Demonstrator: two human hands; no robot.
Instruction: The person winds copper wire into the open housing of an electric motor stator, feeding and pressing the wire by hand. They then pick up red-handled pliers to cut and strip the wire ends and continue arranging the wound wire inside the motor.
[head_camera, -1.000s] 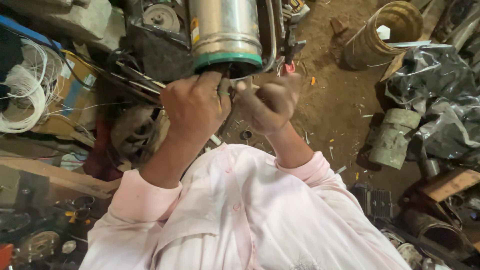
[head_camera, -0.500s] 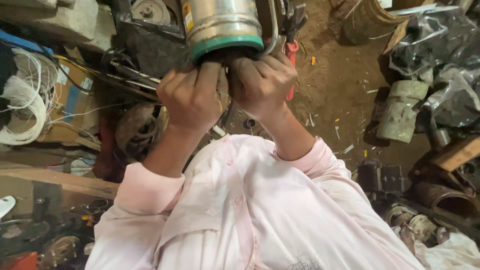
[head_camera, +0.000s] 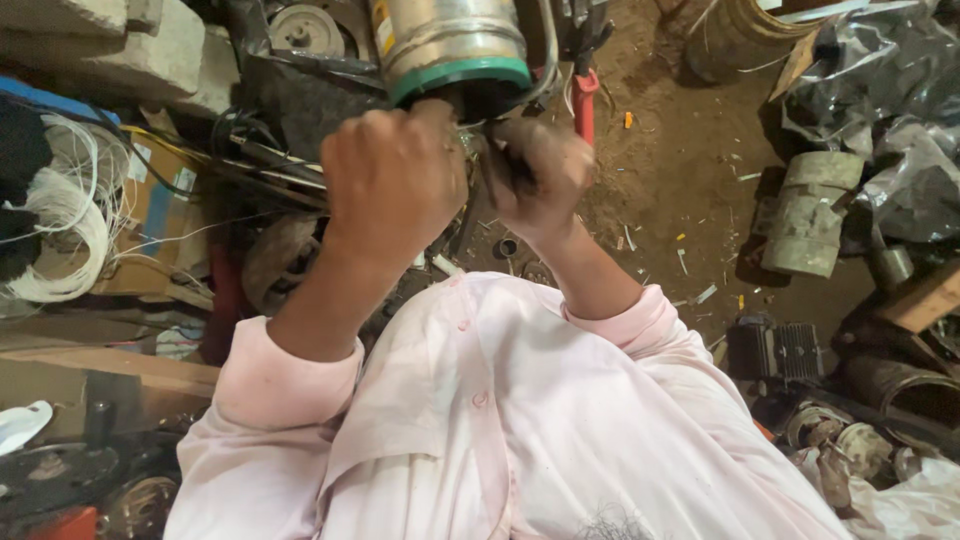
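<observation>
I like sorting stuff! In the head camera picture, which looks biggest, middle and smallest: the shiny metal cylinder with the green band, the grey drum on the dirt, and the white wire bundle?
1. Shiny metal cylinder, though it sits nearer the camera.
2. White wire bundle and grey drum look too alike to rank.

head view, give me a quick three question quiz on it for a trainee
1. True or false: both hands work at the open end of the steel cylinder.
2. What colour is the band around that end? A red, B green, C yellow
3. Which hand is blurred in this picture?

Key
1. True: the left hand and right hand are both closed, fists right under the cylinder's mouth.
2. B, green.
3. The right hand; what its fingers grip cannot be made out.
</observation>
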